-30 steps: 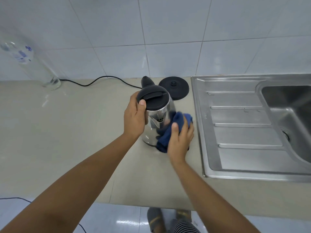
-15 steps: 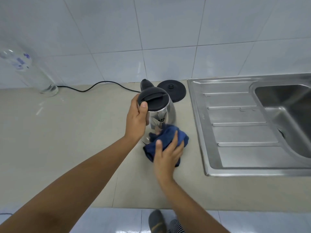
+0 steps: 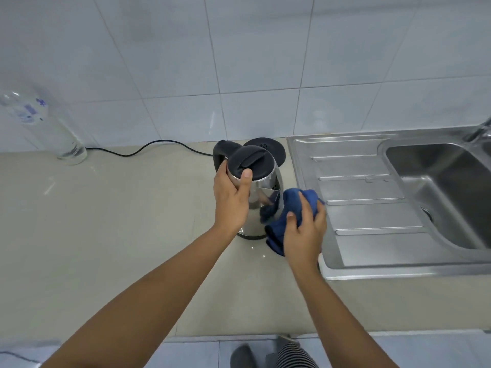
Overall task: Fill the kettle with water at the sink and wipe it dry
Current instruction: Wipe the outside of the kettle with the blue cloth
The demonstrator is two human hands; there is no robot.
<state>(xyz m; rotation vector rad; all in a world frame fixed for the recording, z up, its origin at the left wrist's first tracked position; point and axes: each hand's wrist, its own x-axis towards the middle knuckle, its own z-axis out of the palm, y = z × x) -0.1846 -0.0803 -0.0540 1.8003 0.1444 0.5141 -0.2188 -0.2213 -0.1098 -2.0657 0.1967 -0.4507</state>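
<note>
A steel kettle [image 3: 261, 193] with a black lid and black handle stands on the beige counter [image 3: 106, 221], just left of the sink unit. My left hand [image 3: 231, 197] grips its upper body from the left, thumb on the lid's rim. My right hand [image 3: 305, 229] holds a bunched dark blue cloth [image 3: 289, 208] pressed against the kettle's lower right side. The steel sink [image 3: 438, 181] has its drainboard nearest the kettle and its basin at the far right.
The kettle's round black base [image 3: 273, 150] sits behind it by the wall, its black cord [image 3: 148, 150] trailing left. A clear plastic bottle [image 3: 45, 128] stands at the far left against the tiled wall. A tap's foot [image 3: 478, 132] shows at the right edge.
My right hand has carried the cloth from the kettle's front foot round to its right side and slightly upward. My left hand keeps its grip; the kettle has turned a little.
</note>
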